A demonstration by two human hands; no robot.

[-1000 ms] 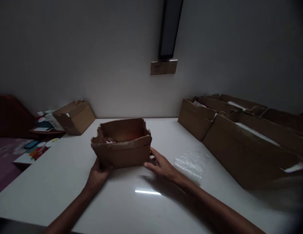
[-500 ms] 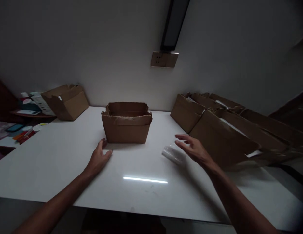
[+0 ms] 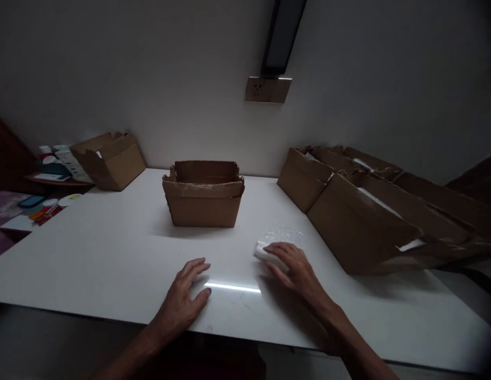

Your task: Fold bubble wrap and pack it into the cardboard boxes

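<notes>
My left hand [image 3: 181, 302] is over the front part of the white table [image 3: 122, 264], fingers apart and holding nothing. My right hand [image 3: 296, 270] reaches over a clear crinkled plastic packet [image 3: 262, 250], its fingers at the near side of it and the thumb held apart. Whether the fingertips press on the plastic, I cannot tell, and the palm hides part of it. Behind both hands stands an open-topped cardboard box [image 3: 203, 207], upright, touched by neither hand. What lies inside that box is hidden by its front wall.
Several open cardboard boxes [image 3: 348, 227] stand in a group along the right side. Another cardboard box [image 3: 118, 163] is tilted at the back left, near a shelf [image 3: 55, 180] of small items. On the wall are a socket plate [image 3: 268, 89] and a dark panel [image 3: 285, 37].
My left hand has drawn back from the middle box toward the front edge and to the right. The right hand has come lower and nearer, over the plastic packet. The view has shifted slightly.
</notes>
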